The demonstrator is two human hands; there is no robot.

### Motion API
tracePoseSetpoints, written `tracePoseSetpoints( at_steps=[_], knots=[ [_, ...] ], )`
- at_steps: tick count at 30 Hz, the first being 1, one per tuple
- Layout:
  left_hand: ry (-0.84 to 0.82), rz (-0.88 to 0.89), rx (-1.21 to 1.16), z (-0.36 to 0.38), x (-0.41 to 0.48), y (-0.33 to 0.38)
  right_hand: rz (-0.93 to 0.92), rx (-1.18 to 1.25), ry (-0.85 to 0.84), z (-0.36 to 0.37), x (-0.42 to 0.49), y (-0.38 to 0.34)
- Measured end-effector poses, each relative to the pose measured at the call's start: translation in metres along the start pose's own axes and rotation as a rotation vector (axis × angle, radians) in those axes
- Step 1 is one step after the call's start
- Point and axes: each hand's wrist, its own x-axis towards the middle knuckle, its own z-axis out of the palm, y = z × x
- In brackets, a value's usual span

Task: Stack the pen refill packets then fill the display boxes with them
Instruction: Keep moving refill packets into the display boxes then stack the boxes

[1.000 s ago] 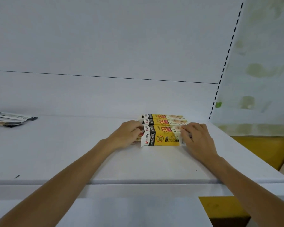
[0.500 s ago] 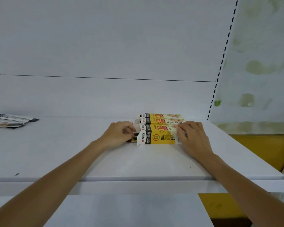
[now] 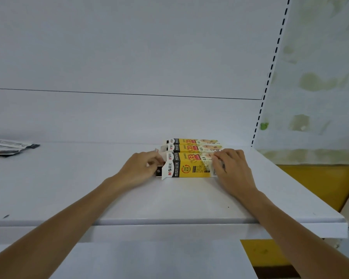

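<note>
Three yellow display boxes (image 3: 192, 147) lie side by side on the white shelf (image 3: 85, 190); the nearest box (image 3: 189, 169) sits between the hands, left hand (image 3: 141, 169) pinching a white flap (image 3: 156, 155) at its open left end, right hand (image 3: 233, 168) gripping its right end. Print reads "M&G", "360°", "1元", "0.5"; smaller text is illegible. Loose refill packets (image 3: 8, 147) lie far left, cut off by the frame edge.

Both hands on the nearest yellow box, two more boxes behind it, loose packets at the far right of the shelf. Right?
No. The head view shows the loose packets at the far left of the shelf, not the right. The rest holds: left hand and right hand are on the nearest yellow box, with two more boxes behind it.
</note>
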Motion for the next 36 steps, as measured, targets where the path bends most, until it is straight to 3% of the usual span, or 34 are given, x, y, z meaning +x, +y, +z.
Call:
tracePoseSetpoints(
  at_steps=[3,7,12,15,20,23,26,28,31,36],
  knots=[
    [-0.175,0.046,0.033,0.003,0.001,0.004,-0.013,-0.006,0.000,-0.001,0.000,-0.001],
    [0.058,-0.035,0.148,0.006,0.004,-0.001,-0.016,-0.014,0.020,-0.001,0.000,-0.002],
    [-0.030,0.007,0.094,0.011,0.004,0.002,0.024,0.012,-0.003,-0.002,0.002,-0.003],
    [0.190,0.035,0.042,0.011,0.004,0.002,0.025,0.008,0.006,0.000,0.002,-0.002],
    [-0.145,0.100,0.159,0.014,0.001,0.001,0.049,-0.067,0.022,-0.001,0.004,-0.001],
    [-0.104,0.095,0.117,0.009,0.000,-0.002,0.042,-0.086,0.075,0.001,0.003,0.001],
    [0.009,0.140,0.239,-0.012,-0.018,-0.008,0.019,-0.119,0.046,-0.005,0.007,-0.001],
    [0.037,0.088,0.369,-0.030,-0.044,-0.019,0.016,-0.230,-0.084,-0.014,0.011,-0.007],
    [0.169,-0.095,0.359,-0.065,-0.092,-0.039,-0.145,-0.430,-0.171,-0.024,0.027,-0.035],
    [0.373,-0.374,0.396,-0.114,-0.182,-0.057,-0.430,-0.074,-0.163,0.002,0.021,-0.159]
  ],
)
